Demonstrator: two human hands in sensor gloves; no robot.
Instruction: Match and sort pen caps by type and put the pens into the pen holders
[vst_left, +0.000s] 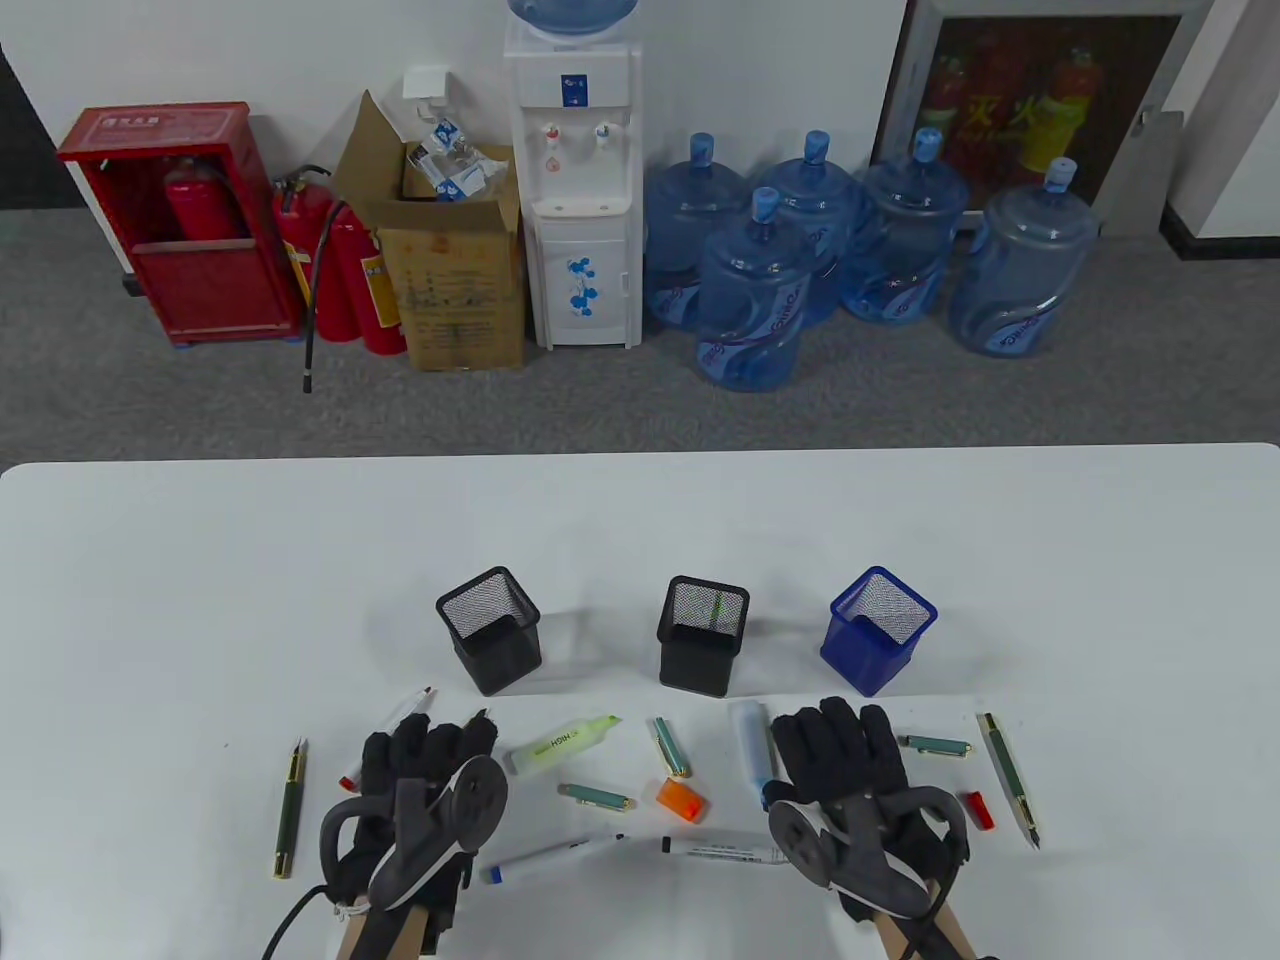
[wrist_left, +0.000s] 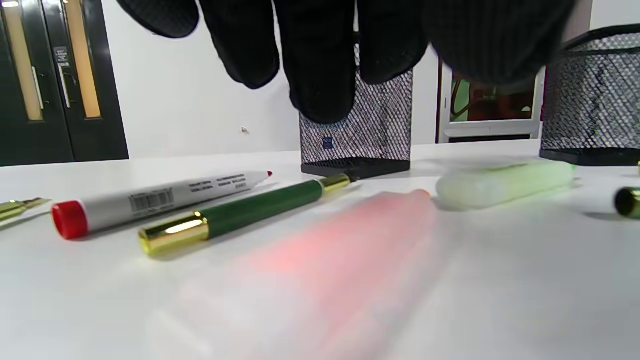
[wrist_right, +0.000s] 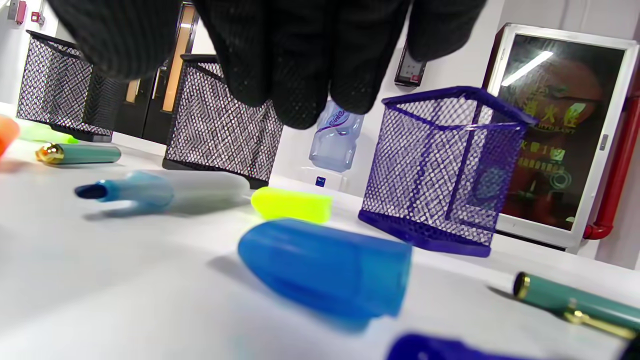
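Observation:
My left hand (vst_left: 425, 755) hovers palm down over the table's front left, fingers relaxed and holding nothing. Under its fingers (wrist_left: 320, 75) lie a white marker with a red end (wrist_left: 160, 202), a green pen with gold trim (wrist_left: 250, 212) and a blurred orange highlighter (wrist_left: 340, 250). My right hand (vst_left: 835, 750) hovers the same way at the front right, empty. Below its fingers (wrist_right: 300, 65) lie a blue cap (wrist_right: 325, 267), a yellow cap (wrist_right: 292, 204) and a blue highlighter (wrist_right: 160, 192). Behind stand a left black mesh holder (vst_left: 490, 630), a middle black holder (vst_left: 703, 635) with a green pen inside, and a blue holder (vst_left: 880, 630).
Loose between the hands are a green highlighter (vst_left: 562, 745), two teal caps (vst_left: 671, 747) (vst_left: 596, 796), an orange cap (vst_left: 681, 800) and two white markers (vst_left: 545, 858) (vst_left: 725, 851). A green pen (vst_left: 289, 810) lies far left. A teal cap (vst_left: 935, 745), red cap (vst_left: 978, 808) and fountain pen (vst_left: 1010, 780) lie right.

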